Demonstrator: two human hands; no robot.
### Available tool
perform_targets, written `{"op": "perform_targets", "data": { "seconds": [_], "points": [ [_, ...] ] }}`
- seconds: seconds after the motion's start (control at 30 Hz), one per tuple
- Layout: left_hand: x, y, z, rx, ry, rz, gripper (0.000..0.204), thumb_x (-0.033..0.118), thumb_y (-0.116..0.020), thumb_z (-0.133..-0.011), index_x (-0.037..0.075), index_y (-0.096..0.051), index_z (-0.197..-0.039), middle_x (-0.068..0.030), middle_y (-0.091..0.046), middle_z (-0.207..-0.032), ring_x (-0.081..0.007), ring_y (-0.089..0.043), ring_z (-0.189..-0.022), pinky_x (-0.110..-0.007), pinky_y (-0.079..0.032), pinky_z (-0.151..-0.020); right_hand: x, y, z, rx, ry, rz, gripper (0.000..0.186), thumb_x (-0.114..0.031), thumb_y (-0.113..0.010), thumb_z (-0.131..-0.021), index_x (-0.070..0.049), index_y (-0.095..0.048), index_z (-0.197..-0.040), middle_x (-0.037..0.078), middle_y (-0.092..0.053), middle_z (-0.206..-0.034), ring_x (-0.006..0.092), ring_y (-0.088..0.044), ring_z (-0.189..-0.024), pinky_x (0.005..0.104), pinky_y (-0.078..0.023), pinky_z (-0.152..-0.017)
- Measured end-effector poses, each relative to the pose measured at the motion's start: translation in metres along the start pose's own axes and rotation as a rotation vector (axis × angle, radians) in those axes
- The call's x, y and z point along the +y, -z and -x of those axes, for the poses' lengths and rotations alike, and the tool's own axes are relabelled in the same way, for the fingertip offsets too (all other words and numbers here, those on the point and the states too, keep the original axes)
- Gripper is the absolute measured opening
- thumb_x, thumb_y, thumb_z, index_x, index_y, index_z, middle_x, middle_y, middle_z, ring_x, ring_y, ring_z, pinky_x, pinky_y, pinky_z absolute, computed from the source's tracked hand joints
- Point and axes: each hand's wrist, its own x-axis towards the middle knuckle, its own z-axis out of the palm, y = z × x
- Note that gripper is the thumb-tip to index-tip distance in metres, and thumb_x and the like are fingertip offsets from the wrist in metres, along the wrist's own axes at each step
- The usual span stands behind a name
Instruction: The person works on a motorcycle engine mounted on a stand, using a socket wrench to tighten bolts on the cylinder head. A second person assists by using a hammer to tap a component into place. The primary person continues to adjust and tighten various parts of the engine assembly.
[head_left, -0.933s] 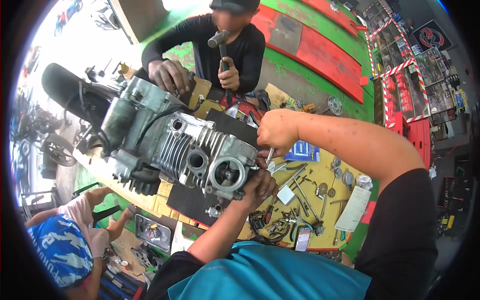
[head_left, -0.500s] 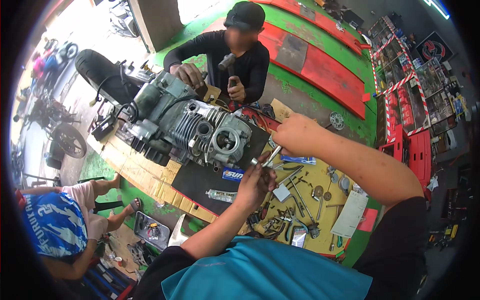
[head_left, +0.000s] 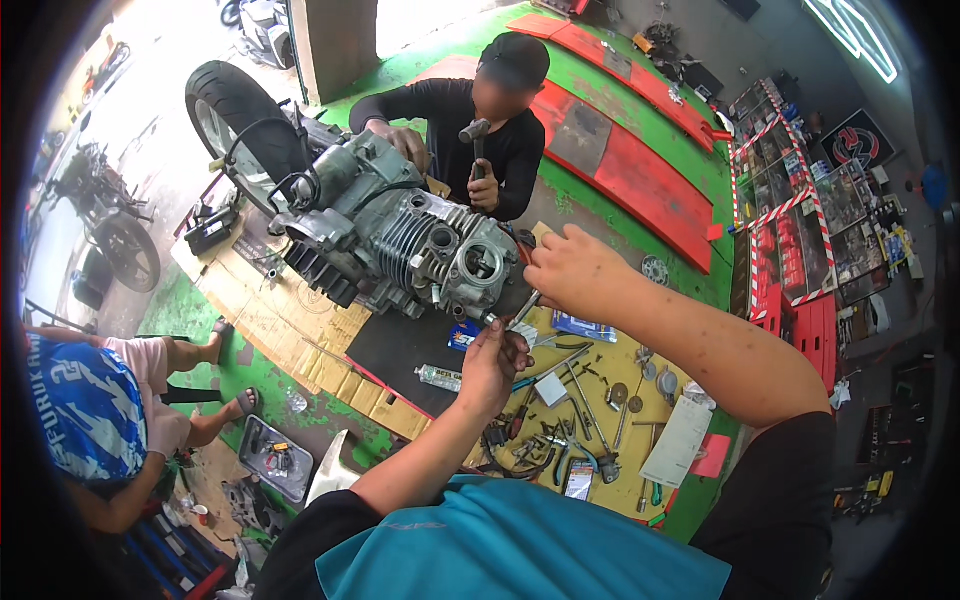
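A bare metal engine with cooling fins and an open round port lies on the bench. At its near right corner, my left hand has its fingers closed around the socket end of a chrome socket wrench. The socket's tip is close to the engine; whether it touches, I cannot tell. My right hand is closed on the wrench's other end, which its fingers partly hide. Below the engine, beside my left hand, lie a white tube and a blue packet.
Opposite, a co-worker in black holds a hammer upright, the other hand behind the engine. Pliers, rods and loose parts cover the yellow bench top. A seated person is at lower left, near a grey tray.
Both my hands have brought the socket wrench left, its socket end closer to the engine's corner. The whole view has shifted slightly. The co-worker's hammer remains raised.
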Motion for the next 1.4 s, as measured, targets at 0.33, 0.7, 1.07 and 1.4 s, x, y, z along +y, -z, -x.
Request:
{"op": "perform_targets", "data": {
  "seconds": [0.33, 0.7, 1.07, 1.4],
  "points": [
    [-0.002, -0.005, -0.005, 0.126, -0.102, 0.028, 0.033, 0.032, -0.063, -0.104, 0.002, -0.060, -0.117, -0.0018, -0.058, -0.076, -0.0126, -0.051, -0.065, -0.031, -0.047, -0.070, 0.019, -0.018, -0.018, 0.003, -0.016, -0.028, 0.033, -0.034, -0.082, -0.074, -0.009, -0.071, -0.093, 0.003, -0.067, -0.097, 0.0235, -0.059, -0.106, 0.0364, -0.049, -0.087],
    [-0.003, 0.001, -0.007, 0.136, -0.099, 0.121, 0.028, 0.026, -0.066, -0.102, 0.001, -0.061, -0.112, -0.0015, -0.055, -0.073, -0.0129, -0.049, -0.064, -0.032, -0.047, -0.069, 0.027, -0.032, -0.035, -0.093, 0.017, -0.163, 0.031, -0.028, -0.082, -0.073, -0.004, -0.071, -0.090, 0.007, -0.067, -0.094, 0.0261, -0.062, -0.108, 0.0408, -0.054, -0.092],
    [0.011, 0.010, -0.011, -0.150, 0.108, 0.354, 0.021, 0.032, -0.064, -0.102, 0.012, -0.059, -0.102, 0.0028, -0.045, -0.070, -0.0158, -0.050, -0.066, -0.038, -0.047, -0.075, 0.055, -0.036, -0.072, -0.260, -0.419, -1.232, 0.048, -0.029, -0.044, -0.094, 0.001, -0.051, -0.131, 0.016, -0.063, -0.114, 0.0261, -0.064, -0.103, 0.0386, -0.051, -0.090],
    [0.020, 0.026, -0.019, -0.418, 0.360, 0.427, 0.016, 0.031, -0.059, -0.103, 0.019, -0.049, -0.099, 0.0039, -0.041, -0.064, -0.0134, -0.047, -0.058, -0.036, -0.043, -0.070, 0.045, -0.063, -0.094, -0.247, -0.843, -0.967, 0.062, -0.058, -0.041, -0.106, -0.004, -0.071, -0.117, 0.007, -0.057, -0.061, 0.0180, -0.061, -0.057, 0.0365, -0.049, -0.058]
  ]
}}
